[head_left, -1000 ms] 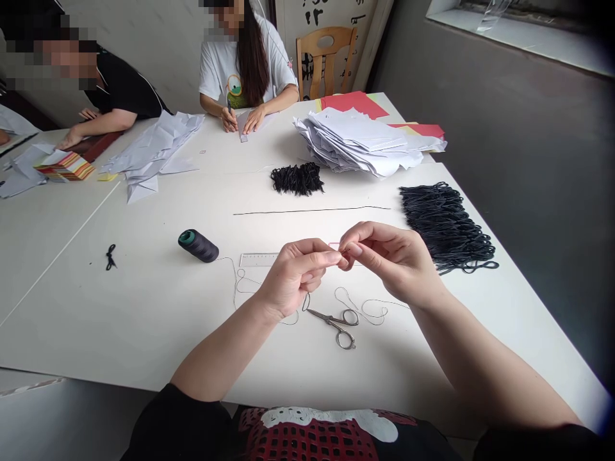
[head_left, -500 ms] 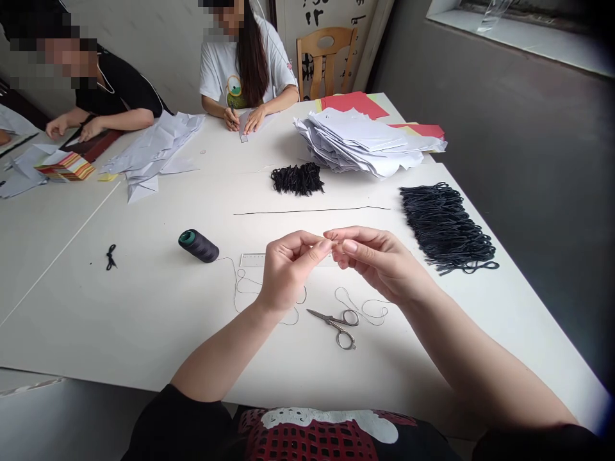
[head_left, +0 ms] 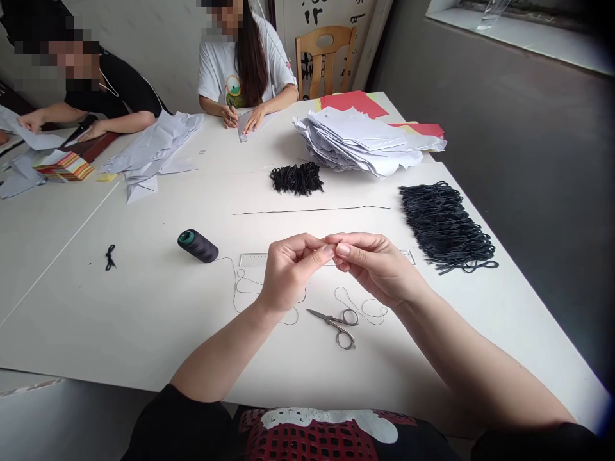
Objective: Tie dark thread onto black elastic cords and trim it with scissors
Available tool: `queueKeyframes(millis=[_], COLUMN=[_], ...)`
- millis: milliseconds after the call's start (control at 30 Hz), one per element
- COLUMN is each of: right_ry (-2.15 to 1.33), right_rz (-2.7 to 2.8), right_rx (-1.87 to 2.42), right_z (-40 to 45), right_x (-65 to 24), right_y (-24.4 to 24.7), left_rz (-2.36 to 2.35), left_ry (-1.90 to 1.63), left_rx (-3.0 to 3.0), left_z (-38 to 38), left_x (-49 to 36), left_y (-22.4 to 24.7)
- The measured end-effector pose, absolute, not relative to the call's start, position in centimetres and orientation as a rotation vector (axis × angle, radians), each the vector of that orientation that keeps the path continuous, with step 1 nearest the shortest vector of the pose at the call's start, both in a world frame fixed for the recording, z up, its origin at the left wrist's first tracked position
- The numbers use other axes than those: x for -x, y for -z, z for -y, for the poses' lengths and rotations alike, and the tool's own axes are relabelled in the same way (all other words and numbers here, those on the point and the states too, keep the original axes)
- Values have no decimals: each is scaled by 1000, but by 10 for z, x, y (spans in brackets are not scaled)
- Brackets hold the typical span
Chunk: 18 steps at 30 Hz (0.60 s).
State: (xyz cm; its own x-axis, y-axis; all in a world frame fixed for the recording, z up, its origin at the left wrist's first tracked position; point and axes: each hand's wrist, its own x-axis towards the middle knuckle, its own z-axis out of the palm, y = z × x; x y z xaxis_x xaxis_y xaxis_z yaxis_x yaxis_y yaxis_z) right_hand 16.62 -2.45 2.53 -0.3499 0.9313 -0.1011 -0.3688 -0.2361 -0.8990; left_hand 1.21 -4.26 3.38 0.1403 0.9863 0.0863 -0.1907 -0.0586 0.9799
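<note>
My left hand (head_left: 291,269) and my right hand (head_left: 377,266) meet fingertip to fingertip above the table, both closed in a pinch. What lies between the fingertips is too small to make out. A clear ruler (head_left: 252,259) lies behind and beneath them, partly covered. To the left, a spool of dark thread (head_left: 202,247) rests on its side. Its loose thread (head_left: 235,288) curls across the table under my left hand, and more loops show below my right hand. Open-bladed scissors (head_left: 336,323) lie just in front of my hands.
Beyond my hands are a straight dark cord (head_left: 307,211), a small bundle of black loops (head_left: 298,178) and a larger row of black looped cords (head_left: 446,227). One black knotted loop (head_left: 111,257) lies left. Paper stacks (head_left: 355,141) and two people working occupy the far side.
My right hand's fingers have closed in against my left fingertips, and more of the ruler's right end shows. At far left, the other person has moved a hand outward with a white sheet.
</note>
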Motion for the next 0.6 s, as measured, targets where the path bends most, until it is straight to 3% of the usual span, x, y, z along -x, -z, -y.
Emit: queueKeyframes(millis=[300,600], right_ry=[-1698,-1411], right_rz=[1057,995], right_rx=[808,710], right_z=[25,22], right_x=[-168,-187], right_y=[-23,-50], left_rz=[-946,-914], left_ry=[-1232,-1076], left_rx=[-1229,-1037], left_z=[45,37], left_x=[-12,-5], left_y=[-33,-37])
